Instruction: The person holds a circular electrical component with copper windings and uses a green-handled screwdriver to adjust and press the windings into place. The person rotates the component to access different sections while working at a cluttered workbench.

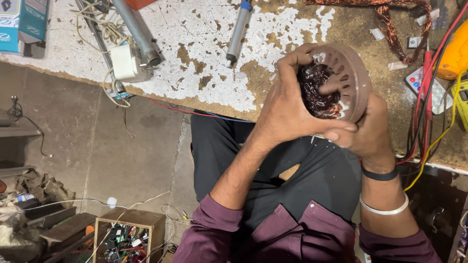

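Head view, looking down on a seated person at a worktop (204, 73) of worn board with flaking white paint. The landmark is the round, brown, slotted metal motor stator (341, 80), held tilted above the near edge of the worktop and over the person's lap.

The left hand (285, 104) is clenched around the left rim of the stator, thumb across the front and fingers curled over the top. The right hand (363, 131) grasps the stator from below and to the right, one finger pressed into the opening. Inside the ring sits a tangled mass of dark reddish copper winding wire (317, 92), bunched toward the left of the bore. The slots along the upper right of the ring appear bare, so by judgement part of the ring holds no winding while the bunched mass remains inside; whether wire is entering or leaving cannot be told.

Left of the stator on the worktop lie a slim grey and blue pen-shaped tool (238, 31), a grey metal tube (136, 29) and a white plastic plug block with pale cord (126, 62). Above and right of the stator lies a loose braid of copper wire (385, 19); further right run red and yellow leads (429, 78).
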